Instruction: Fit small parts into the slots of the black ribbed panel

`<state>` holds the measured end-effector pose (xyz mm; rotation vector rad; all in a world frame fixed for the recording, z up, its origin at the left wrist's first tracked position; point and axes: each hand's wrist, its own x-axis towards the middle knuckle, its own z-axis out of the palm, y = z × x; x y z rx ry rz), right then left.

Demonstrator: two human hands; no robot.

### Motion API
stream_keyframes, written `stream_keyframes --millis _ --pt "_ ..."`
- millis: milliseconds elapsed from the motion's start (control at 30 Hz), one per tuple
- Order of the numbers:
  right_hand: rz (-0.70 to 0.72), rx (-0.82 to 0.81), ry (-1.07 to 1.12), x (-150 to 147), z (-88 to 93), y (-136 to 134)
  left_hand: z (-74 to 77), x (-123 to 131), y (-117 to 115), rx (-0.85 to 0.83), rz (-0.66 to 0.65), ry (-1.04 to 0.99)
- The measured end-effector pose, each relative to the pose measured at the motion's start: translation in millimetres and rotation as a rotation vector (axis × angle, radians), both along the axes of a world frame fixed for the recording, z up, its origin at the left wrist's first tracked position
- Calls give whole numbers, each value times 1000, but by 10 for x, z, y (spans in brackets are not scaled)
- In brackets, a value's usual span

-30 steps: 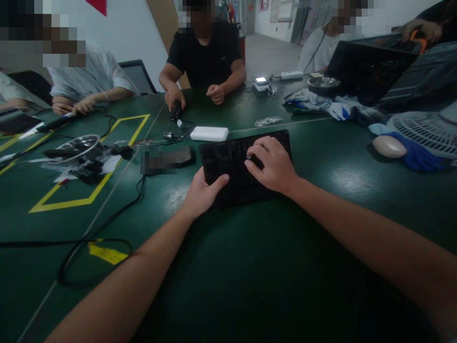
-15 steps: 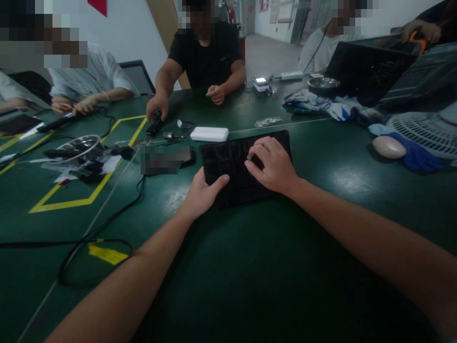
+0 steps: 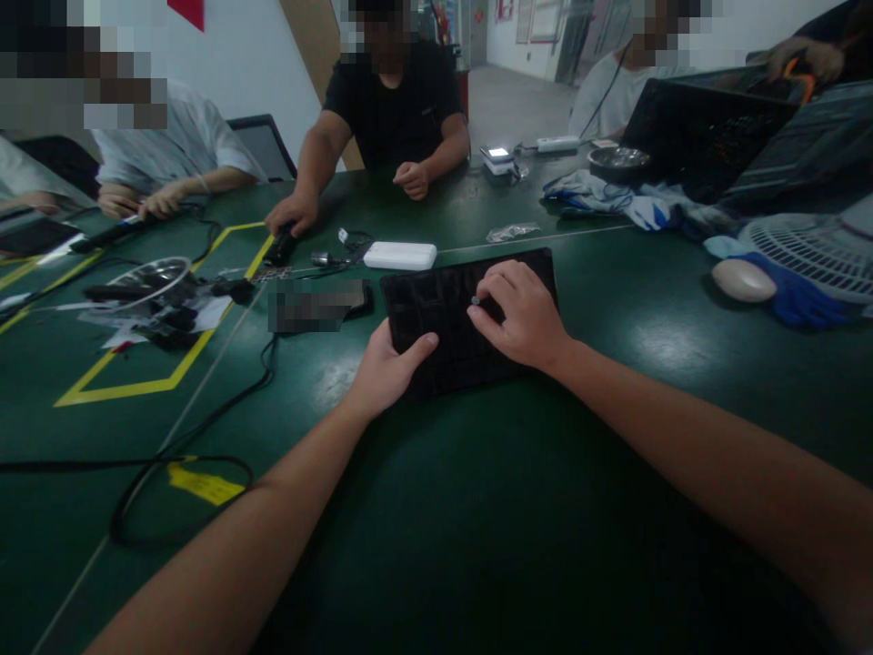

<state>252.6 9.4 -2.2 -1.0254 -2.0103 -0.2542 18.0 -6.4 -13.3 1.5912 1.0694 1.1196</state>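
A flat black rectangular panel (image 3: 470,350), with dark raised blocks or lines on its face, lies slightly turned in front of me on the green table. My left hand (image 3: 392,364) grips its left near corner, thumb on top and fingers hidden below the edge. Over the right half, my right hand (image 3: 522,314) is closed in a pinch. A small grey round-ended piece (image 3: 476,300) shows between its thumb and index finger; its kind is too small to make out. Just left of the panel rests a dark phone-like object (image 3: 320,307), partly blurred out.
Beyond the panel lies a white power bank (image 3: 400,256). A metal bowl (image 3: 146,280) with black parts and a looped black cable (image 3: 205,428) are on the left. Gloves (image 3: 634,202), a white fan (image 3: 811,250) and a pale oval object (image 3: 743,281) occupy the right. Several people sit around.
The hand of the person across the table has slid a black object to the left and slightly nearer to me. Both my hands and the panel look unchanged.
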Motion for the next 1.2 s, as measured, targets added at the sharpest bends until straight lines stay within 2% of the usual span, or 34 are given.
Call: stream_keyframes --millis 767,1200 --pt "5 -29 2 5 -7 2 -3 4 0 -13 5 0" --pt "6 -29 3 10 -10 -1 49 18 -25 -25 4 -6"
